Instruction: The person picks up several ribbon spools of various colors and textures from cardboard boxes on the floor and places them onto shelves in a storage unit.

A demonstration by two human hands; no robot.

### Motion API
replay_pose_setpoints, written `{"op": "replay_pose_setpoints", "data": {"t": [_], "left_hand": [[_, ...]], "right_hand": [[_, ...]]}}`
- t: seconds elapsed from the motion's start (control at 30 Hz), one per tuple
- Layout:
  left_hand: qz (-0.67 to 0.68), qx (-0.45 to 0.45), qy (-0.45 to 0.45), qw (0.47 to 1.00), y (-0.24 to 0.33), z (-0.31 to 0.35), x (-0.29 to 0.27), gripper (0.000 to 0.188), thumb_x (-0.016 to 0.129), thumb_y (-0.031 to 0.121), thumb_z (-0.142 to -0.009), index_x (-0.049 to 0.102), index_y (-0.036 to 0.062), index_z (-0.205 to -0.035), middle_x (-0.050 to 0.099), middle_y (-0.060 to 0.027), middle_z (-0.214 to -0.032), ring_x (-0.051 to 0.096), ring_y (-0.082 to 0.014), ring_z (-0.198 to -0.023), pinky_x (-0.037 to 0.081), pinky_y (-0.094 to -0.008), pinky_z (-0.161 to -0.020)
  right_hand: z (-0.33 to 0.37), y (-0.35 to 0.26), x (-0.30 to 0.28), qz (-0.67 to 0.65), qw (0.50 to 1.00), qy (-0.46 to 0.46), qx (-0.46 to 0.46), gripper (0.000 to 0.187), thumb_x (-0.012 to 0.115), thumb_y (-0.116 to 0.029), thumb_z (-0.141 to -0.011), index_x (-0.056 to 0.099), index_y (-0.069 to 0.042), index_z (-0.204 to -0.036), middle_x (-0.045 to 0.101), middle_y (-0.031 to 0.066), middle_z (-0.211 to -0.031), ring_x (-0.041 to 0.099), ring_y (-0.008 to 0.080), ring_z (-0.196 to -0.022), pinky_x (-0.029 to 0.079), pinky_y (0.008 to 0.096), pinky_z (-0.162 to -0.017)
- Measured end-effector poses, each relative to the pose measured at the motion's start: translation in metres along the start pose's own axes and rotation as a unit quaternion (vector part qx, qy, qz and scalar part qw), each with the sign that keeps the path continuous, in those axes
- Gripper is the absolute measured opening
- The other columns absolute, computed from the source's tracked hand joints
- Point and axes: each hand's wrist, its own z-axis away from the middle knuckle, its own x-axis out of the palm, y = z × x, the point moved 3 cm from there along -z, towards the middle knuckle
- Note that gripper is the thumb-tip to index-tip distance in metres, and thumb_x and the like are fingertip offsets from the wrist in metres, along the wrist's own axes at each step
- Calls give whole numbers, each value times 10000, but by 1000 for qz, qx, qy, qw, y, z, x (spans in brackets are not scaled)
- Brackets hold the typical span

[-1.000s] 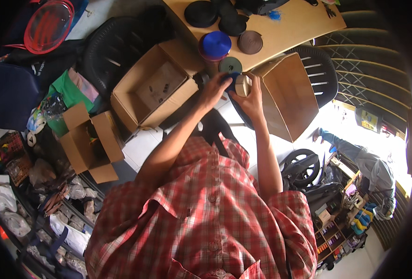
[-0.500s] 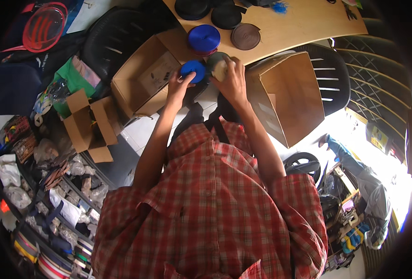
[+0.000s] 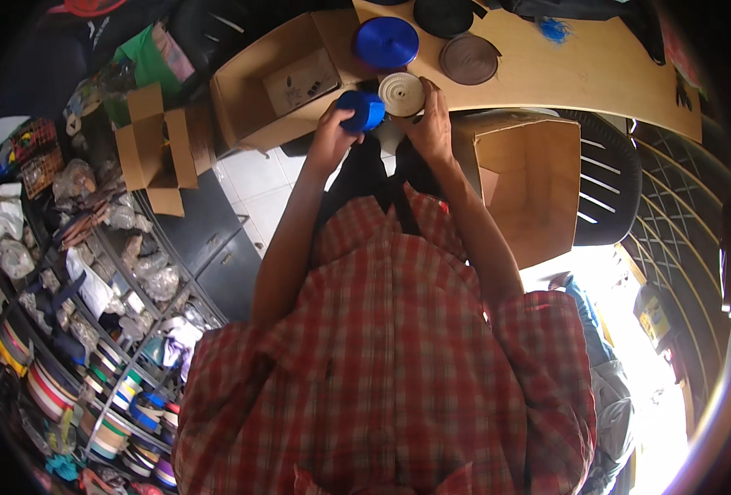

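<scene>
My left hand (image 3: 332,137) is closed round a small blue roll of webbing (image 3: 360,112), tilted so that its broad outer side shows. Close beside it, my right hand (image 3: 433,129) grips a cream roll of webbing (image 3: 401,95) by its edge, the coiled face turned up. Both rolls are held in front of the table's near edge. Just beyond them on the table lie a larger blue roll (image 3: 387,43), a brown roll (image 3: 469,59) and a black roll (image 3: 444,15).
Open cardboard boxes stand left (image 3: 258,91) and right (image 3: 539,186) of my hands, the right one by a black slatted chair (image 3: 605,181). A smaller box (image 3: 157,144) sits further left. Shelves (image 3: 126,330) with bagged goods and coloured rolls fill the left side. Blue fringe (image 3: 553,30) lies on the table (image 3: 580,74).
The cream roll has turned its coiled face up, and the blue roll has tipped to show its side. My hands are slightly further right. The view has shifted, so the table appears higher.
</scene>
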Motion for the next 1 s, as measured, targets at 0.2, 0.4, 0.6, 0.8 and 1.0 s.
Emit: {"op": "replay_pose_setpoints", "data": {"t": [0.2,0.4,0.6,0.8,1.0], "left_hand": [[-64,7,40,997,-8,-17,21,297,528,268,-885,546,16,-1042,614,-113,-836,603,-199,-686,442,-290,-574],[-101,13,86,991,-7,-23,12,264,551,259,-849,566,27,-975,614,-102,-787,596,-194,-618,442,-297,-526],[-150,24,99,983,-7,-25,3,389,522,298,-868,529,22,-1142,613,-114,-949,590,-207,-769,457,-328,-599],[8,-19,18,1000,-15,-24,7,382,474,282,-898,503,-4,-1149,603,-137,-979,592,-242,-795,474,-367,-662],[6,-9,33,999,-15,-23,2,385,472,287,-901,510,-6,-1148,607,-138,-1000,597,-239,-848,475,-360,-699]], "right_hand": [[-1,13,-11,-88,996,-29,18,814,841,-167,-629,415,10,-1299,538,207,-1209,530,370,-1103,437,420,-935],[1,9,-12,-70,997,-33,4,802,840,-180,-635,422,21,-1289,554,200,-1189,533,371,-1102,437,421,-927],[0,10,-10,-51,998,-48,-2,824,834,-260,-652,405,-14,-1311,536,195,-1231,504,377,-1148,405,444,-966],[-5,11,-15,-21,998,-30,-59,760,838,-259,-625,463,17,-1225,578,199,-1099,552,391,-1038,434,448,-889],[-5,12,-13,-15,997,-55,-60,746,834,-264,-623,467,12,-1211,576,198,-1094,552,394,-1032,436,451,-876]]}}
